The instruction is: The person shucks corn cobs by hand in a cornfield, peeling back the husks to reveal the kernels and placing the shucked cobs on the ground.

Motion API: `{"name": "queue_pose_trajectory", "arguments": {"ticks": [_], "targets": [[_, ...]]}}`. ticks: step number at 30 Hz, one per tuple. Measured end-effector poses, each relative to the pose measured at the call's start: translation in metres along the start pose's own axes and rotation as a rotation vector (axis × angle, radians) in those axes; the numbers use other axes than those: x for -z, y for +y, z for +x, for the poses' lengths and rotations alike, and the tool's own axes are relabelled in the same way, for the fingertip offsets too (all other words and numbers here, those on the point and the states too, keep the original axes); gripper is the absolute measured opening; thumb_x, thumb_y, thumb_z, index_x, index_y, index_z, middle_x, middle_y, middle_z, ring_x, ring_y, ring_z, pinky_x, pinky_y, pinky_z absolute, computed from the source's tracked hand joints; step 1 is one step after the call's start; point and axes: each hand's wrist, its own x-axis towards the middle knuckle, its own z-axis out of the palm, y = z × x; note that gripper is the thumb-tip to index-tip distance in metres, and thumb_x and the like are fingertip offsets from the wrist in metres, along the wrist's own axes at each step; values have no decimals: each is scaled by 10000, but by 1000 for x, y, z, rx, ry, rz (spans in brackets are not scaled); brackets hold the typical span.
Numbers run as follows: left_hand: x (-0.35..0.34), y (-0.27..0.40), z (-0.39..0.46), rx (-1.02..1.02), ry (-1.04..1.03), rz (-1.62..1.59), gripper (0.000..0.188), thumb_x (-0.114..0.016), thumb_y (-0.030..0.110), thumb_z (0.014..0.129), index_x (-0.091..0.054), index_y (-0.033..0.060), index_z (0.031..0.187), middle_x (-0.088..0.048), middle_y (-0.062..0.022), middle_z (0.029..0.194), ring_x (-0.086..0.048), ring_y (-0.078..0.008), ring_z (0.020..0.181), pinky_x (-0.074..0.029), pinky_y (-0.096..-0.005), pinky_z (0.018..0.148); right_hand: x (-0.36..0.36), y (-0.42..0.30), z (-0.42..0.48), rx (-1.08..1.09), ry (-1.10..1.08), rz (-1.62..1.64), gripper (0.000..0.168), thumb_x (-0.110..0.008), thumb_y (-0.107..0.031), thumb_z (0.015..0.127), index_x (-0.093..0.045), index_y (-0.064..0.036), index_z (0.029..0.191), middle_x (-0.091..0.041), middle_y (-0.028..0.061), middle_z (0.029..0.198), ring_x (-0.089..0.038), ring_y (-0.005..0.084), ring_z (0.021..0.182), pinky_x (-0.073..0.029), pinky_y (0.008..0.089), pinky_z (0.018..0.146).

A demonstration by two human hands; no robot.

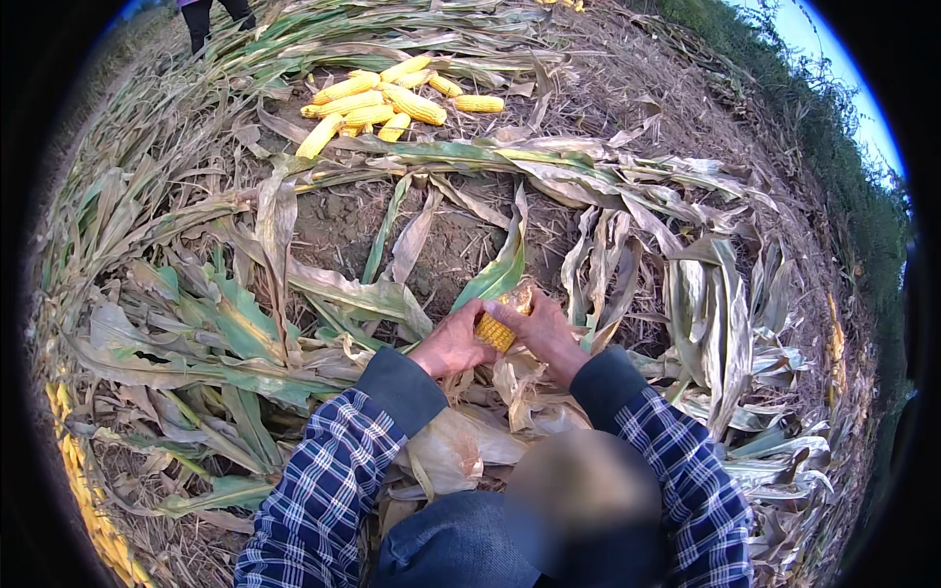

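Observation:
Both my hands grip one yellow ear of corn (497, 333) in front of my knees. My left hand (457, 342) wraps its left side, with the thumb near the top. On the right side, my right hand (545, 331) holds the upper end, where the tip looks brownish. The ear's kernels are bare on the side facing me; my fingers hide the rest. Pale dry corn husks (470, 445) with brown silk lie below my hands, close to my legs. A green corn leaf (502, 270) rises just beyond the ear.
A pile of husked yellow corn ears (375, 103) lies on the soil ahead. Cut corn stalks (456, 156) stretch across the ground before me. More ears (92, 500) line the far left edge, and some corn (836, 345) lies far right. A person's legs (209, 22) stand at top left.

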Motion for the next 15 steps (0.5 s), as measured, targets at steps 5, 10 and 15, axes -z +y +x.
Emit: {"name": "queue_pose_trajectory", "arguments": {"ticks": [5, 10, 15], "targets": [[5, 0, -13, 173, -14, 63, 889, -805, 127, 686, -354, -69, 1426, -571, -215, 1317, -574, -289, 1214, -447, -373, 1040, -28, 54, 10, 13, -377, 352, 604, -826, -293, 824, -525, -48, 1286, -633, 61, 1151, -603, 156, 1068, -488, 309, 925], [8, -10, -18, -32, 59, -584, 810, -728, 287, 824, -344, -54, 1450, -531, -239, 1370, -534, -296, 1274, -414, -370, 1073, -22, 54, -7, 141, -359, 120, 668, -716, -301, 910, -379, -59, 1433, -617, 78, 1245, -566, 199, 1181, -421, 361, 1039], [23, 11, -37, -199, 449, -166, 428, -732, 281, 892, -544, 4, 1158, -638, -72, 1013, -637, -146, 947, -511, -292, 868, -69, 50, 15, 446, -266, -494, 684, -706, -397, 846, -404, -57, 1357, -642, 239, 1137, -628, 397, 1086, -508, 443, 917]]}}
